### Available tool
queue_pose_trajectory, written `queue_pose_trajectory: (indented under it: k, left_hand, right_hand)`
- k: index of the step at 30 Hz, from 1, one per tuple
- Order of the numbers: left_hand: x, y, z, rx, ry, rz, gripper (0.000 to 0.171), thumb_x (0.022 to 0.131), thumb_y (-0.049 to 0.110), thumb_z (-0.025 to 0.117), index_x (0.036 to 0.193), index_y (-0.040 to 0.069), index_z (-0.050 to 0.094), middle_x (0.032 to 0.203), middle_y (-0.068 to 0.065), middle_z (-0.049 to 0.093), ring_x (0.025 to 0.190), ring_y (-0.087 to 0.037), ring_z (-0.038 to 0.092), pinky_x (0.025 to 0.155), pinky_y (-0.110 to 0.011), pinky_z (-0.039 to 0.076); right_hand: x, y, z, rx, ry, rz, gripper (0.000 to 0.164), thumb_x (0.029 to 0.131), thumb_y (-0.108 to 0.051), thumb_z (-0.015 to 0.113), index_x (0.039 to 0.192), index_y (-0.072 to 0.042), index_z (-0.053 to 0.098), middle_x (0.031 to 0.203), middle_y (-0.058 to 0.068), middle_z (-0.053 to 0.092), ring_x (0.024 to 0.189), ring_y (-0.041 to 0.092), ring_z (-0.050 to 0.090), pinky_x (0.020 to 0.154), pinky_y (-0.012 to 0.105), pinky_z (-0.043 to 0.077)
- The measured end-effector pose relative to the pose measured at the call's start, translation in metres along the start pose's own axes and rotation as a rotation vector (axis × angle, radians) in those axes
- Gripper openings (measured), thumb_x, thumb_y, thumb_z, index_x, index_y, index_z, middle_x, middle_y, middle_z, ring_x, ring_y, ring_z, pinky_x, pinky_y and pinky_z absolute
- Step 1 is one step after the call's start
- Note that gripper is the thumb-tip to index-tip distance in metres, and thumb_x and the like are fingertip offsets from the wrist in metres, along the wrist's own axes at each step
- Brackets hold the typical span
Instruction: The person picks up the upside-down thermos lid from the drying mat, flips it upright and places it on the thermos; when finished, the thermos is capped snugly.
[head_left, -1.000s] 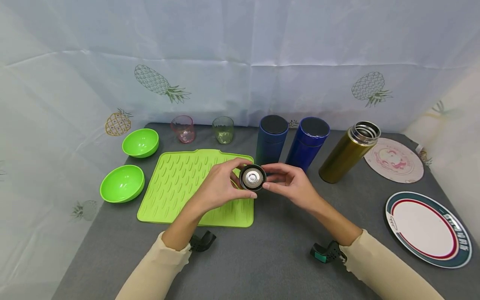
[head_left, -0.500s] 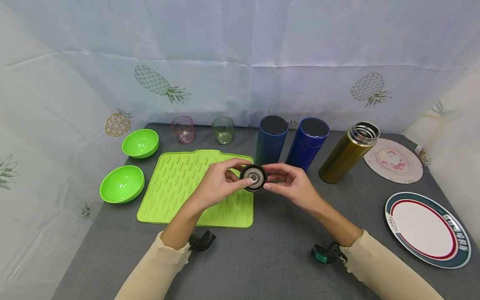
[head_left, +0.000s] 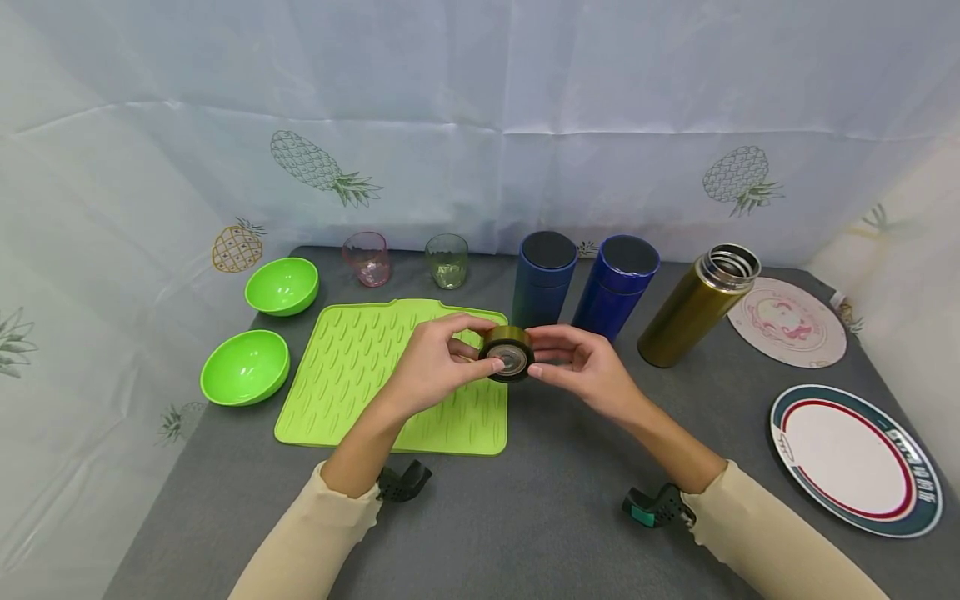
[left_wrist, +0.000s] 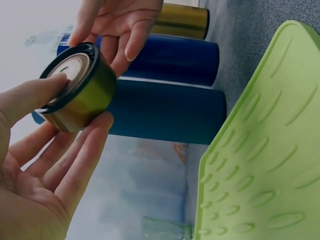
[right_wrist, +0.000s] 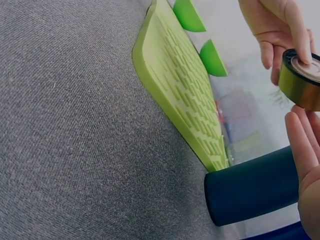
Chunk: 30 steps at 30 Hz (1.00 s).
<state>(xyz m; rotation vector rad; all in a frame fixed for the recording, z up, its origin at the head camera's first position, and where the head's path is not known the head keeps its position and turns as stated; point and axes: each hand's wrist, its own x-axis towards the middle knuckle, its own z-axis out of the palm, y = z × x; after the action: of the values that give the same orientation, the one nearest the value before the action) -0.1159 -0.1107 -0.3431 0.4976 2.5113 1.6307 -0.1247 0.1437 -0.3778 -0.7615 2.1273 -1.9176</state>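
Note:
A gold flask lid (head_left: 507, 335) with a black rim is held between both hands above the right edge of the green mat (head_left: 360, 375). Its metal inner side faces the person and tips downward. My left hand (head_left: 431, 367) pinches it, thumb on the inner disc and fingertips on the gold outer side, as the left wrist view shows on the lid (left_wrist: 92, 102). From the right, my right hand (head_left: 585, 362) holds the lid's edge between thumb and fingers. The gold flask (head_left: 675, 321) stands without a lid to the right, its steel mouth showing.
Two blue flasks (head_left: 542, 292) with lids stand just behind the hands. A pink glass (head_left: 367, 262) and a green glass (head_left: 447, 265) are at the back. Two green bowls (head_left: 243, 371) sit at left. A pink round mat (head_left: 787, 321) and a white plate (head_left: 847, 458) lie at right.
The left thumb has moved from below the lid onto its inner disc. The lid has tilted, so its gold side now shows on top. The right hand has hardly moved.

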Motion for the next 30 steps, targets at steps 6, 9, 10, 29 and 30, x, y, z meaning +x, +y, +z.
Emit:
queue_pose_trajectory:
  k: [6, 9, 10, 29, 30]
  left_hand:
    - [-0.0017, 0.0038, 0.0001, -0.002, 0.005, 0.039, 0.040, 0.082, 0.013, 0.085, 0.119, 0.013, 0.071, 0.121, -0.006, 0.071, 0.090, -0.021, 0.079, 0.077, -0.030, 0.064]
    - [-0.0022, 0.0047, 0.0002, 0.024, 0.003, 0.051, 0.040, 0.082, 0.015, 0.085, 0.119, 0.014, 0.071, 0.121, -0.005, 0.072, 0.085, -0.018, 0.079, 0.075, -0.029, 0.063]
    - [-0.0020, 0.0047, 0.0003, 0.030, 0.000, 0.050, 0.039, 0.083, 0.015, 0.085, 0.119, 0.015, 0.071, 0.120, -0.005, 0.073, 0.084, -0.018, 0.079, 0.075, -0.029, 0.063]
    - [0.0015, 0.0054, 0.0001, -0.147, -0.057, -0.121, 0.040, 0.090, 0.027, 0.078, 0.127, 0.015, 0.068, 0.132, -0.004, 0.066, 0.112, -0.022, 0.073, 0.091, -0.037, 0.060]
    - [0.0020, 0.0052, 0.0004, -0.151, -0.064, -0.125, 0.041, 0.090, 0.026, 0.078, 0.127, 0.015, 0.068, 0.133, -0.004, 0.066, 0.114, -0.022, 0.072, 0.092, -0.037, 0.060]
  right_hand:
    - [-0.0001, -0.0023, 0.0002, 0.073, -0.030, 0.027, 0.046, 0.095, -0.001, 0.067, 0.137, 0.012, 0.052, 0.120, -0.013, 0.069, 0.102, 0.004, 0.075, 0.088, 0.025, 0.061]
    - [-0.0002, -0.0019, 0.0000, 0.089, -0.039, 0.032, 0.047, 0.096, -0.002, 0.066, 0.137, 0.013, 0.051, 0.121, -0.013, 0.069, 0.099, 0.004, 0.076, 0.086, 0.026, 0.062]
    - [-0.0002, -0.0017, -0.0001, 0.093, -0.040, 0.033, 0.047, 0.096, -0.002, 0.067, 0.137, 0.014, 0.051, 0.121, -0.013, 0.069, 0.098, 0.004, 0.076, 0.086, 0.026, 0.062]
    - [0.0003, 0.0023, -0.0019, 0.081, -0.013, -0.038, 0.045, 0.092, 0.003, 0.070, 0.132, 0.014, 0.054, 0.123, -0.011, 0.067, 0.106, 0.004, 0.074, 0.087, 0.025, 0.061]
    - [0.0002, 0.0026, -0.0020, 0.076, -0.012, -0.045, 0.045, 0.091, 0.003, 0.071, 0.132, 0.014, 0.055, 0.124, -0.012, 0.067, 0.107, 0.005, 0.074, 0.087, 0.026, 0.061]
